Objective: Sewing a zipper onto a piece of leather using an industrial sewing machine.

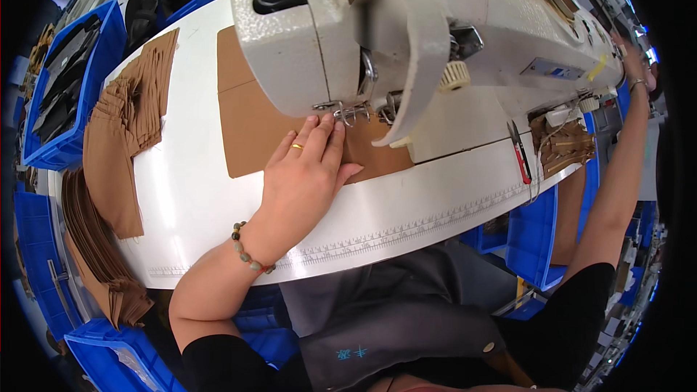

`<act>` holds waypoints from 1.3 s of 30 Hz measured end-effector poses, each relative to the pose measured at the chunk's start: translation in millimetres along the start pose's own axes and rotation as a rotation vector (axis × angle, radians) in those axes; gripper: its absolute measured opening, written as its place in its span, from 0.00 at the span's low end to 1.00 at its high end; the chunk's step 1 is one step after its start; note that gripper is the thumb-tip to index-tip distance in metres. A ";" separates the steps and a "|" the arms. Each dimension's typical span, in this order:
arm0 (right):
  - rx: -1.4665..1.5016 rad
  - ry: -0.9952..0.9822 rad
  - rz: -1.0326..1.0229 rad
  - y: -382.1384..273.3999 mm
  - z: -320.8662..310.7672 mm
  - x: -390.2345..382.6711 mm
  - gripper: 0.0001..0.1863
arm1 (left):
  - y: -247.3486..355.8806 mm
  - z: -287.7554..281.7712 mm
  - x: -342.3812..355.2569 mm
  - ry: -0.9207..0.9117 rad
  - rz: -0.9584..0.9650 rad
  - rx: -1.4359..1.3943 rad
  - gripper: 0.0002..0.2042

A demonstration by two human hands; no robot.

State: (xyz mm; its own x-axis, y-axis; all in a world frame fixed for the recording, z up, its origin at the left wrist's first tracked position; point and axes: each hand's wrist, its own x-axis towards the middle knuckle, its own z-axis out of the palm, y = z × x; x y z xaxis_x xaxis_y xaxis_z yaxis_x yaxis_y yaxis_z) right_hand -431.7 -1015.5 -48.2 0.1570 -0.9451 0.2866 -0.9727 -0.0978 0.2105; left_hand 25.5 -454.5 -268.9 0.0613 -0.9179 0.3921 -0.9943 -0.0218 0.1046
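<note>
The left hand [308,174] lies open and flat, pinning the brown fabric piece [250,127] just in front of the sewing machine [406,22] needle so it feeds straight. The right hand [635,65] reaches to the machine's far end, its grip hidden. More brown pieces [127,127] lie stacked left of the machine on the white surface [406,210], with blue bins [69,80] around it.

A small rectangular label [555,69], pale grey with a blue patch, is sitting on the sewing machine [435,22] body at two o'clock; a yellow sticker strip [597,67] is lying just right of it.
</note>
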 end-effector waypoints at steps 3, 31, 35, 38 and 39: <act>1.604 -0.081 0.164 2.3 77.7 -9.7 0.27 | -5.0 -0.5 -7.3 0.005 -0.034 0.021 0.27; 1.626 0.206 0.347 -23.7 78.1 -60.6 0.26 | -3.3 5.1 -5.7 0.013 -0.048 0.008 0.23; 1.671 0.260 0.372 -4.0 80.6 -51.7 0.24 | -4.2 5.5 -4.3 0.043 -0.032 -0.013 0.20; 1.866 0.241 0.467 -44.3 86.5 -83.0 0.22 | -2.4 5.4 -4.4 0.027 -0.049 0.027 0.19; 1.978 0.260 0.422 -42.8 93.8 -92.1 0.23 | -1.9 4.6 -3.6 0.029 -0.048 0.024 0.19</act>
State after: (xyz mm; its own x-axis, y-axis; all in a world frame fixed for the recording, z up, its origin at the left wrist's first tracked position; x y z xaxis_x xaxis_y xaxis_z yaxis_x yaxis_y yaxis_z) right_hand -420.6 -953.6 -171.3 -0.2414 -0.9549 0.1727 0.2607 -0.2353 -0.9363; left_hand 26.7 -453.0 -274.7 0.1109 -0.9039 0.4131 -0.9919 -0.0750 0.1022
